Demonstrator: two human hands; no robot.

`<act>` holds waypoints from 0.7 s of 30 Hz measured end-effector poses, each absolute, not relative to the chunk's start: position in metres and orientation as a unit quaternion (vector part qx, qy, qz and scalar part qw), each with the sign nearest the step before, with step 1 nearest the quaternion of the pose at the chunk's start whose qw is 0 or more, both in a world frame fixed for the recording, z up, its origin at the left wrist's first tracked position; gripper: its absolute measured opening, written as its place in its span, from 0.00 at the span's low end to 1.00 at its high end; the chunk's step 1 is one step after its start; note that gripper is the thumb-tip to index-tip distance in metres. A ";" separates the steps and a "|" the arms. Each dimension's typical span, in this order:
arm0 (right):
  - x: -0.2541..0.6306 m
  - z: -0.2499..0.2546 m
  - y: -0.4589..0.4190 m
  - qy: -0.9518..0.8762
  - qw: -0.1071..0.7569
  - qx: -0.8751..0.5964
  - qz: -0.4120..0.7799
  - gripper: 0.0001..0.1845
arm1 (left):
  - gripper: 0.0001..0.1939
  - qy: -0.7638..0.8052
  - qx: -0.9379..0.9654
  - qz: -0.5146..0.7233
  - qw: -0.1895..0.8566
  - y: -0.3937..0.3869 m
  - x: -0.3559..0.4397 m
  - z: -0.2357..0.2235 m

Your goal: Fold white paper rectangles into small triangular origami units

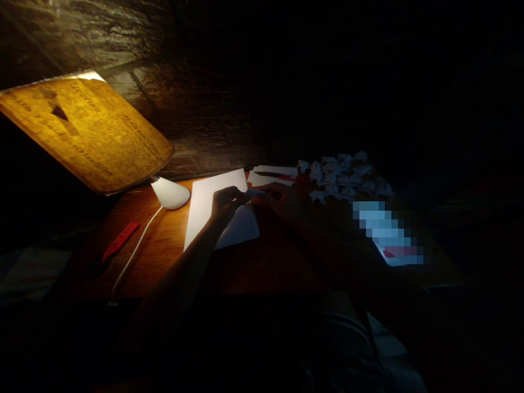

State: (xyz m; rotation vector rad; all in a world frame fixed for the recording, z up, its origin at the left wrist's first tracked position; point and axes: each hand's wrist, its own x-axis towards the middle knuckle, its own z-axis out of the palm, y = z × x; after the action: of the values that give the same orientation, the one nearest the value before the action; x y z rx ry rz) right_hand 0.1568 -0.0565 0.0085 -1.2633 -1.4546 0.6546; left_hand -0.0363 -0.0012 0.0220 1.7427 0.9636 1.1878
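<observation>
Above a white sheet of paper [233, 213] on the desk, both hands meet at a small folded piece of white paper [255, 193]. My left hand [226, 203] pinches its left end, thumb and fingers closed. My right hand [282, 199] lies in shadow at its right end, its fingers bent in around it. The piece is dim and its folds cannot be made out. Right of the hands lies a pile of several folded white paper shapes [347, 174]. A tool with a dark pointed blade and red handle [286, 177] rests on smaller white papers [262, 170] behind the hands.
A lamp with a yellow printed shade [90, 136] and white base [172, 194] stands at left, its white cord [135, 245] running to the front edge. Near it lies a red slotted object [121, 239]. A lit, pixelated screen [385, 229] sits at right. Behind is a stone-like wall [123, 33].
</observation>
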 end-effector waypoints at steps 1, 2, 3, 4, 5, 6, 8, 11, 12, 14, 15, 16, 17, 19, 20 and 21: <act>0.157 0.008 -0.056 -0.607 0.529 -0.525 0.276 0.10 | 0.19 0.379 0.684 0.471 0.408 -0.001 -0.036 0.021; 0.157 0.008 -0.056 -0.604 0.534 -0.521 0.280 0.09 | 0.20 0.379 0.678 0.471 0.419 0.000 -0.035 0.020; 0.156 0.007 -0.055 -0.599 0.540 -0.518 0.284 0.09 | 0.21 0.379 0.671 0.467 0.433 0.001 -0.035 0.019; 0.156 0.006 -0.053 -0.592 0.547 -0.515 0.291 0.09 | 0.22 0.381 0.664 0.461 0.449 0.002 -0.034 0.017; 0.156 0.004 -0.052 -0.584 0.553 -0.514 0.298 0.08 | 0.22 0.382 0.658 0.451 0.466 0.002 -0.033 0.015; 0.156 0.001 -0.050 -0.572 0.561 -0.513 0.308 0.07 | 0.23 0.383 0.654 0.444 0.479 0.003 -0.032 0.013; 0.157 -0.003 -0.045 -0.548 0.578 -0.510 0.325 0.07 | 0.23 0.382 0.650 0.435 0.493 0.004 -0.031 0.009; 0.160 -0.006 -0.040 -0.528 0.595 -0.502 0.339 0.08 | 0.22 0.385 0.648 0.428 0.499 0.005 -0.031 0.007; 0.161 -0.006 -0.040 -0.528 0.594 -0.502 0.341 0.08 | 0.22 0.387 0.648 0.424 0.500 0.004 -0.031 0.007; 0.162 -0.005 -0.039 -0.534 0.586 -0.505 0.342 0.10 | 0.22 0.389 0.651 0.415 0.502 0.003 -0.032 0.010; 0.163 -0.005 -0.040 -0.535 0.581 -0.508 0.342 0.10 | 0.21 0.388 0.654 0.411 0.504 0.003 -0.032 0.011; 0.163 -0.004 -0.040 -0.535 0.579 -0.512 0.342 0.11 | 0.20 0.385 0.656 0.407 0.506 0.002 -0.032 0.013; 0.162 -0.003 -0.041 -0.535 0.578 -0.514 0.340 0.11 | 0.20 0.382 0.657 0.404 0.508 0.000 -0.032 0.015; 0.161 -0.003 -0.041 -0.534 0.577 -0.518 0.336 0.13 | 0.19 0.377 0.659 0.402 0.513 -0.002 -0.032 0.018; 0.160 -0.003 -0.042 -0.535 0.575 -0.521 0.333 0.13 | 0.18 0.375 0.659 0.400 0.515 -0.003 -0.031 0.019; 0.160 -0.003 -0.042 -0.536 0.572 -0.524 0.331 0.14 | 0.18 0.373 0.660 0.397 0.518 -0.004 -0.031 0.020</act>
State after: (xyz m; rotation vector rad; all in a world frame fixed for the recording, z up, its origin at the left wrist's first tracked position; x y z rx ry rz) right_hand 0.1600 -0.0417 -0.0025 -1.2298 -1.2574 0.7764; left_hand -0.0307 -0.0044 0.0196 1.5833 0.8953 0.9517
